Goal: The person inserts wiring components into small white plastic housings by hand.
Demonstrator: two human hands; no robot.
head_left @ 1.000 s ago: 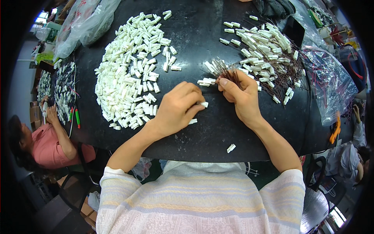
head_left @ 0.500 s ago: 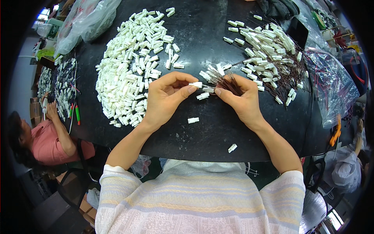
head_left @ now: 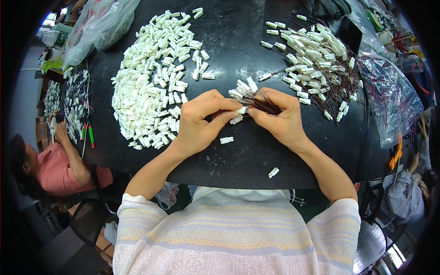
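Note:
Between thumb and fingers, my left hand (head_left: 205, 120) pinches a small white plastic connector housing (head_left: 241, 110). My right hand (head_left: 280, 114) is closed around a bundle of thin brown wires (head_left: 267, 101); white housings (head_left: 243, 88) sit on their far ends. The fingertips of both hands nearly meet, and the held housing lies against the right thumb and wire ends. Whether a wire is inside it, I cannot tell. Just in front of my hands a loose housing (head_left: 226, 140) lies on the black table, and another loose housing (head_left: 273, 173) is near the front edge.
A big heap of white housings (head_left: 146, 87) spreads left of my hands. Right of them lies a pile of brown wires with housings (head_left: 316, 59). Clear plastic bags (head_left: 389, 101) and orange-handled scissors (head_left: 396, 153) are at the right. A co-worker in pink (head_left: 62, 167) sits at the left.
My left hand has moved right with the white housing, up to the right fingertips. The wire bundle has shifted slightly in my right hand.

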